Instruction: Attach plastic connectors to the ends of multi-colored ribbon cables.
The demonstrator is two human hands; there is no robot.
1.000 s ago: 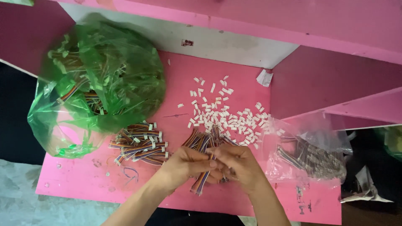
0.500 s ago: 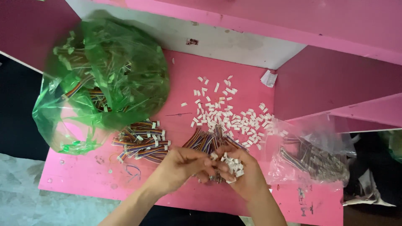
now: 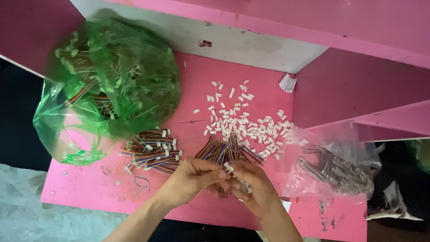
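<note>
Pushing a little white plug onto coloured wires at the pink desk

Both hands meet low in the middle, just in front of a bunch of coloured wires. The left hand has a narrow grip and pinches a small white plug at its fingertips. The right hand is closed around wire ends and a few more plugs. It looks like the fitting step, and lining up the tiny plug needs a careful, steady push. More loose white plugs lie behind, finished wires sit left, near a green bag
</note>
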